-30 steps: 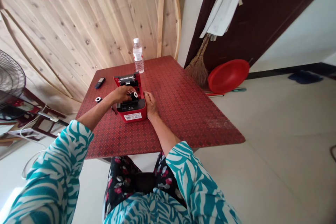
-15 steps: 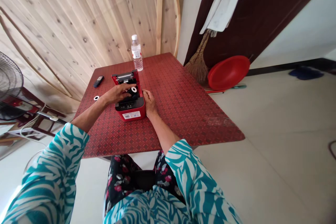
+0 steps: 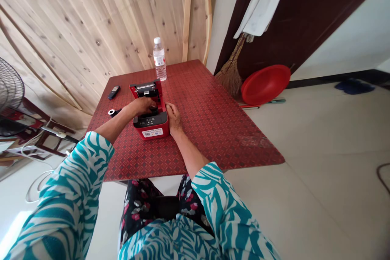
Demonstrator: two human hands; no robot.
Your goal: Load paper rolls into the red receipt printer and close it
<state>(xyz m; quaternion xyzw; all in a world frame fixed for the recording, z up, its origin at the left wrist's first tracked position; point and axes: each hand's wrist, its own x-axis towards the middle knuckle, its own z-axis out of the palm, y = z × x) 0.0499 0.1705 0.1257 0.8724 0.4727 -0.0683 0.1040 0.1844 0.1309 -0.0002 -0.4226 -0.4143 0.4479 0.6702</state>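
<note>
A small red-and-black printer [image 3: 152, 133] stands on the patterned red table [image 3: 213, 130] with its lid [image 3: 146, 88] raised at the back. My left hand [image 3: 142, 106] reaches into the compartment from the left, fingers curled downward. The fingertips, and whatever they hold, are hidden in the dark interior. Against the printer's right side, my right hand [image 3: 173, 118] is closed on the casing, thumb near the top edge. To the left, partly behind my left forearm, lies a black roll [image 3: 113, 113] with a white core.
Behind the printer stands a clear water bottle [image 3: 159, 60]. A dark remote-like device [image 3: 113, 92] lies at the table's back left. Beyond the left edge is a fan [image 3: 10, 85]. A broom [image 3: 231, 69] and a red basin [image 3: 266, 84] rest by the door on the right.
The black roll with a white end under my left hand has gone down into the printer, out of sight. My left fingers have moved deeper inside. The right hand keeps its place.
</note>
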